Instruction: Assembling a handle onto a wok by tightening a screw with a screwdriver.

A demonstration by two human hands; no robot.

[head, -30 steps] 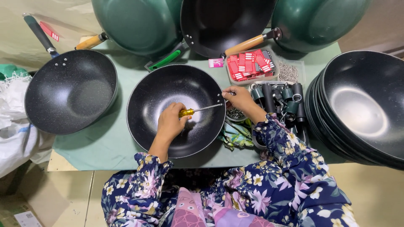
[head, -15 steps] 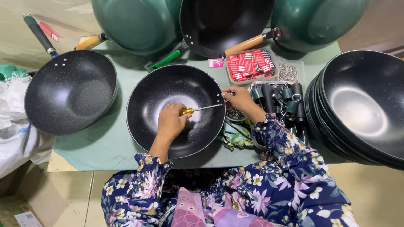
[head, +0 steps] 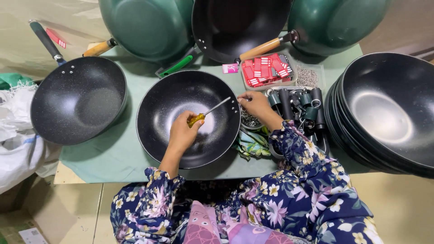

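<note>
The wok point(head: 172, 104) sits in the middle of the green bench point(head: 131, 153). The left hand point(head: 184, 131) holds a yellow screwdriver point(head: 205, 114) inside it. The right hand point(head: 255, 103) pinches the wok's right rim, near a heap of handles point(head: 298, 101)

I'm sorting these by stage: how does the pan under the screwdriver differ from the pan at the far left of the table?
The middle pan has no handle showing; the left pan has a dark handle riveted on. The middle pan holds the left hand with a yellow-handled screwdriver, and the right hand is at its rim; the left pan lies untouched. Both are black, speckled and upright.
</note>
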